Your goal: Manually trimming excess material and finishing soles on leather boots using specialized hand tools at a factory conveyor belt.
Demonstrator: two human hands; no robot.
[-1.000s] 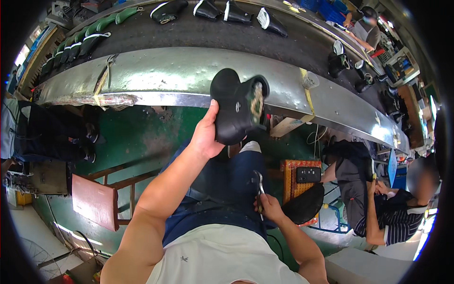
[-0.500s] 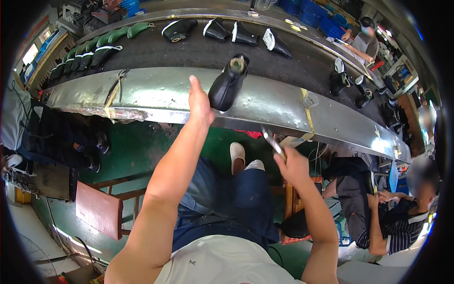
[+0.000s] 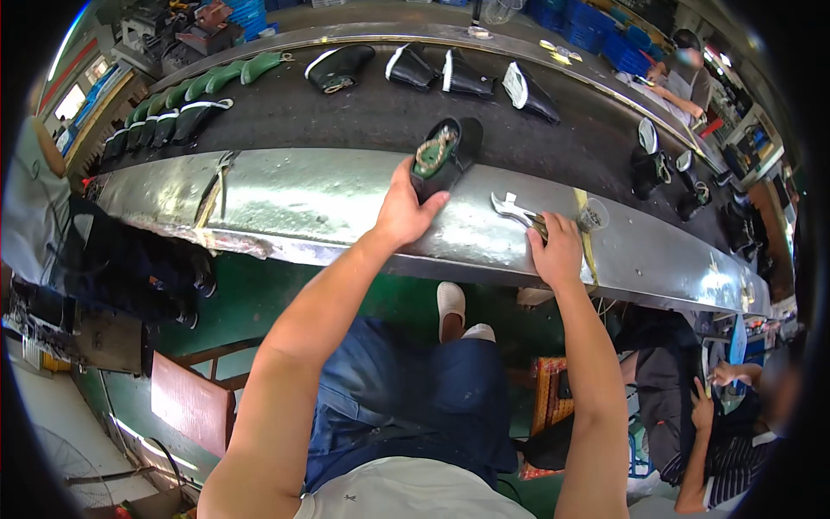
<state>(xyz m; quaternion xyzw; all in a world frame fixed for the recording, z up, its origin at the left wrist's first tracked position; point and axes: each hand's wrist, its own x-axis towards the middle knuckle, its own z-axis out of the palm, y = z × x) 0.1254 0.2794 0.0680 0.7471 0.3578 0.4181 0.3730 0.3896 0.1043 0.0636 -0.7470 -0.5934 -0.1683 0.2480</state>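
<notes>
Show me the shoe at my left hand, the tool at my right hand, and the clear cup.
Shoe (image 3: 467, 147): head view, on its black side.
Tool (image 3: 513, 209): head view, on its metal head end.
Cup (image 3: 593, 214): head view, on its clear plastic body.

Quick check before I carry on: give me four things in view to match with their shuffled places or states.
1. left hand
2. right hand
3. plastic cup
4. green shoe pieces

A. gripping a metal tool
B. in a row, upper left
C. holding a black shoe piece
D. see-through, on the metal ledge

Pairs: 1-C, 2-A, 3-D, 4-B
</notes>
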